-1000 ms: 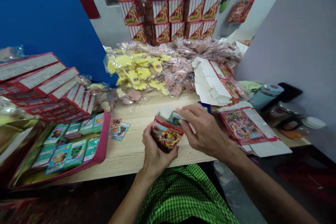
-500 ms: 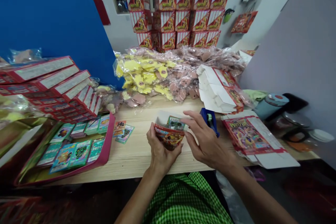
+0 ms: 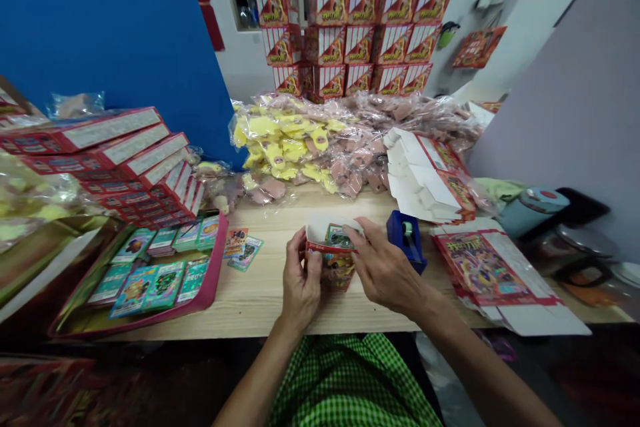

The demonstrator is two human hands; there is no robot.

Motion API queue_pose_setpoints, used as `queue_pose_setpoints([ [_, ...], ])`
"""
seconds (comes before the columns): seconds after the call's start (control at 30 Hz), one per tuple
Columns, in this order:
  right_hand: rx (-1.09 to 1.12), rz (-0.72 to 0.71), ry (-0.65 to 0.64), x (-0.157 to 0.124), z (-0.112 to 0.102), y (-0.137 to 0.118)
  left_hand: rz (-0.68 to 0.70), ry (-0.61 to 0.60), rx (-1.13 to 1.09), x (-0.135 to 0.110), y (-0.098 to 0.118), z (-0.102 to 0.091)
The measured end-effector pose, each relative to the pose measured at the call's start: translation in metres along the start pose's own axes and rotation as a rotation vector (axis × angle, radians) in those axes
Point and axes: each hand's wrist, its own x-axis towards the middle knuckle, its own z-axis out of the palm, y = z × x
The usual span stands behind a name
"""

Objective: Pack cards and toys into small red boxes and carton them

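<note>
A small red printed card box (image 3: 336,267) stands in front of me with its top open and white inner walls showing. My left hand (image 3: 301,283) is closed around its left side, thumb on the printed front. Inside the opening sits a stack of green-bordered cards (image 3: 339,235). My right hand (image 3: 387,270) is closed on the box's right edge, with fingers bent over the rim beside the cards. Its fingertips are partly hidden. Left of the box, an orange card (image 3: 235,240) and a green-bordered card (image 3: 247,253) lie overlapping on the wooden table (image 3: 250,307).
At left, a pink-rimmed tray (image 3: 216,273) holds card stacks, with red boxes (image 3: 135,167) piled behind. Bagged yellow and pink pieces (image 3: 320,140) lie at the back, below stacked red boxes (image 3: 330,40). A blue tape dispenser (image 3: 406,243) and flattened boxes (image 3: 485,267) are on the right.
My right hand has come down from above the opening onto the box's right edge. My left thumb has shifted onto the box front. The view has turned slightly left.
</note>
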Motion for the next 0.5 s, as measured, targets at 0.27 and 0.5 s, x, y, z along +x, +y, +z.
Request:
queue_pose_setpoints([
  [0.27, 0.304, 0.119, 0.202, -0.007, 0.003, 0.003, 0.196, 0.179, 0.062, 0.007, 0.004, -0.006],
  [0.5, 0.33, -0.006, 0.172, -0.003, 0.016, 0.005, 0.201, 0.048, 0.026, 0.011, 0.004, -0.03],
])
